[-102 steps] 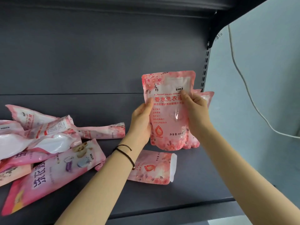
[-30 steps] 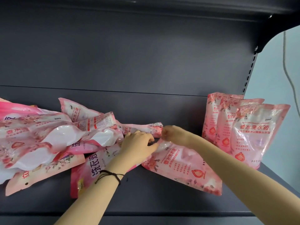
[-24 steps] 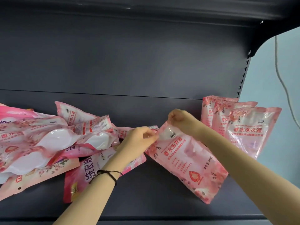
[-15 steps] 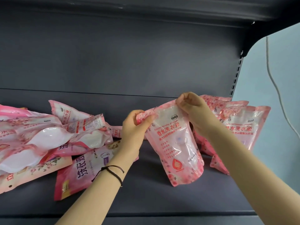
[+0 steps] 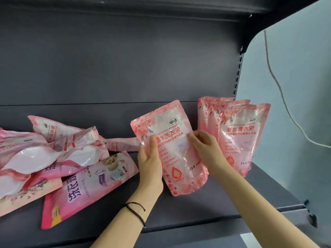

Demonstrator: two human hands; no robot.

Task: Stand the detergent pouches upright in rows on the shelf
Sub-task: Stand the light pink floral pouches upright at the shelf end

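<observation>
Pouch [image 5: 172,154] between left hand [image 5: 149,163] and right hand [image 5: 207,151], thumbs on front

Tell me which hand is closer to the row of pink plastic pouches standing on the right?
Right. The right hand grips the right edge of the held pink plastic pouch, beside the standing row of pink pouches. The left hand grips its left edge, farther from the row.

Person: two forearms, bare from the lower frame edge up to left hand [image 5: 149,163] and right hand [image 5: 206,151]. Worn: one bracelet [image 5: 137,217] on the left wrist, black cord, in two strands; a thin plain strand nearer the hand, a thicker braided strand nearer the elbow, running slantwise round the wrist. Nails too small to judge.
</observation>
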